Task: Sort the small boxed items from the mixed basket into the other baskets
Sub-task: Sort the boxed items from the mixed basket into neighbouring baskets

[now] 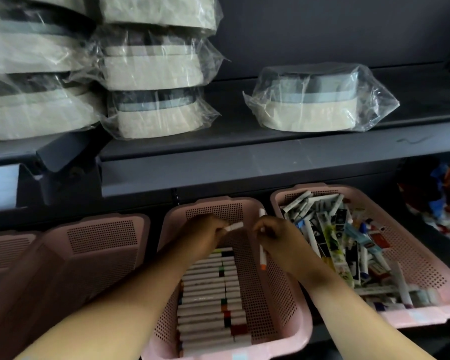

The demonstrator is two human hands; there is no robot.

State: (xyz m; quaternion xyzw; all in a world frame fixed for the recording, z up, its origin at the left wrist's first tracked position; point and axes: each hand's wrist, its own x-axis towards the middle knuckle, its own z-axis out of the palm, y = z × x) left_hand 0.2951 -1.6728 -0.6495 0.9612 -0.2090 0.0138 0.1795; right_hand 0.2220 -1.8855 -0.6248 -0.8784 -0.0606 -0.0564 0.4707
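Note:
Both hands hover over the middle pink basket (294,320), which holds a neat row of several long white boxes (208,294) with coloured bands. My left hand (205,229) pinches a small white box (235,226) by one end. My right hand (273,233) grips a long white box (262,253) upright, its orange tip pointing down. The mixed pink basket (421,261) stands to the right, piled with several assorted small boxes (343,237) and tubes.
Another pink basket (102,255) stands at the left, its inside hidden. A dark shelf (244,162) runs above the baskets and carries plastic-wrapped round containers (315,100). Colourful packets (442,201) lie at the far right.

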